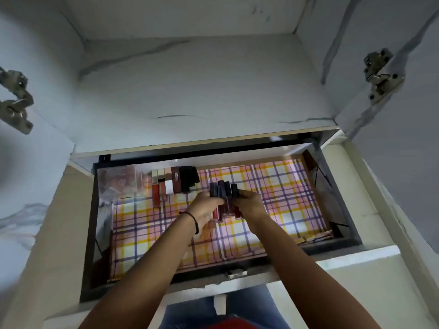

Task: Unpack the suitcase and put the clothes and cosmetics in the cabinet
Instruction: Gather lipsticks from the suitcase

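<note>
A pulled-out cabinet drawer (90, 233) with dark walls is lined with a pink, yellow and purple checked sheet (273, 186). Over its middle, my left hand (205, 210) and my right hand (249, 205) together grip a bundle of lip gloss tubes (224, 193) with dark caps and red bodies. The bundle is held upright just above the liner. A row of other lipsticks and glosses (175, 184) lies at the drawer's back left. Beside them is a clear plastic pouch (118, 184).
Above the drawer is a marbled white cabinet shelf (202, 96). Open doors with metal hinges (380, 74) stand at both sides. The drawer's latch (236, 273) is at its front edge. A red object (232, 324) shows at the bottom, near my legs.
</note>
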